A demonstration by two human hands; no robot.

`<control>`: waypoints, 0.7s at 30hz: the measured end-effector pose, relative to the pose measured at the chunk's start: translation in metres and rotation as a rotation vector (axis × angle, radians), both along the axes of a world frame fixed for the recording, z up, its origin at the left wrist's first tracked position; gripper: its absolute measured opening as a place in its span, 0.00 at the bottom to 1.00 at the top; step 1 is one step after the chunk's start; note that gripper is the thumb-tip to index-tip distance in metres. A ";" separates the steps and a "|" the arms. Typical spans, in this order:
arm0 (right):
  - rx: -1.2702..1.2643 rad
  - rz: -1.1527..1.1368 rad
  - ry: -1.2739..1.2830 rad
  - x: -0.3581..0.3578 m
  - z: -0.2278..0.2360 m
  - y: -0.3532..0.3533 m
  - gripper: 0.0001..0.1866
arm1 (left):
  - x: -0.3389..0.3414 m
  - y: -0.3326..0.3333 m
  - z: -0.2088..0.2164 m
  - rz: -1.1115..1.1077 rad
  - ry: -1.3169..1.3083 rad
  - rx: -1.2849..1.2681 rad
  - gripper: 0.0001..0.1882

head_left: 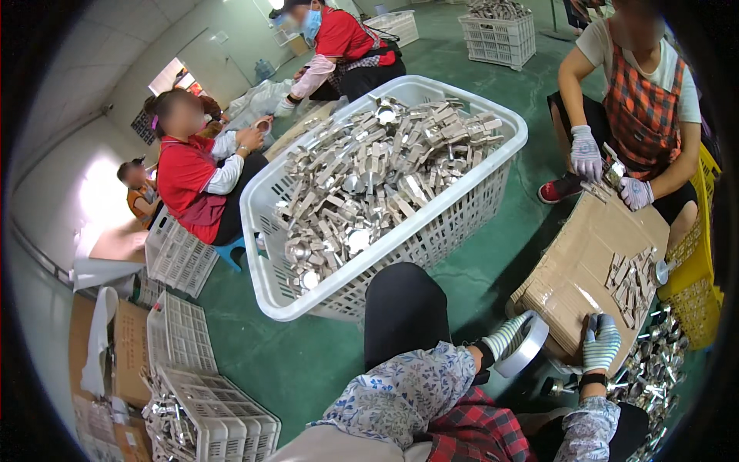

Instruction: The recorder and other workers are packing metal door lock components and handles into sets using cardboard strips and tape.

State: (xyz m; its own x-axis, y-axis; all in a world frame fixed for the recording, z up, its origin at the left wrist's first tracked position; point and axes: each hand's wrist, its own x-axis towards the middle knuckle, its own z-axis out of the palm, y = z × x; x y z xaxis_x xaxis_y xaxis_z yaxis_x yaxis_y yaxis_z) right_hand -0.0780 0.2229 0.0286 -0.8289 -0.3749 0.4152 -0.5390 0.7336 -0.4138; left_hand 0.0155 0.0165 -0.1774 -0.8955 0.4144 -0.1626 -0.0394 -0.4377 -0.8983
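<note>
**Gloved hands at the cardboard box**

Both of my hands sit in the lower right of the frame, in striped work gloves. Left hand point(509, 336) is curled around a roll of tape point(526, 348), a pale grey ring that I grasp at its upper edge, right against the near side of the cardboard box point(585, 262). Right hand point(600, 343) lies just beside it, fingers bent over the box's near edge, touching the cardboard; I cannot tell whether it pinches anything small. The box lies tilted on the green floor point(493, 254), and a small heap of metal pieces point(631, 281) rests on its top toward the right.

Below and right of my right hand, more shiny metal parts point(650, 369) are piled on the floor. At the far end of the box, in the upper right, a person in a checked apron holds a piece between two gloved hands point(608, 169).

Centre frame, a big white plastic basket point(265, 223) stands heaped with metal blocks point(369, 177). My knee in black trousers point(404, 308) rises just in front of it. Empty white crates point(208, 416) lie at lower left, and other people sit working in the upper left.
</note>
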 end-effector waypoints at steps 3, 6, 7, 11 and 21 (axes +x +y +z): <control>0.011 -0.013 0.001 0.001 0.004 0.004 0.06 | -0.002 0.008 0.000 -0.029 0.186 -0.270 0.18; -0.009 0.019 -0.007 0.002 0.003 -0.004 0.06 | 0.004 0.000 0.008 -0.070 0.256 -0.763 0.18; -0.012 0.019 -0.011 0.001 0.001 -0.003 0.06 | 0.002 0.002 0.016 -0.107 0.109 -0.860 0.18; 0.054 -0.089 0.011 0.000 0.004 0.040 0.07 | -0.019 0.033 0.063 -0.105 -0.342 0.189 0.18; 0.043 -0.057 0.011 0.000 -0.001 0.017 0.09 | 0.003 0.007 0.079 -0.017 -0.318 0.839 0.18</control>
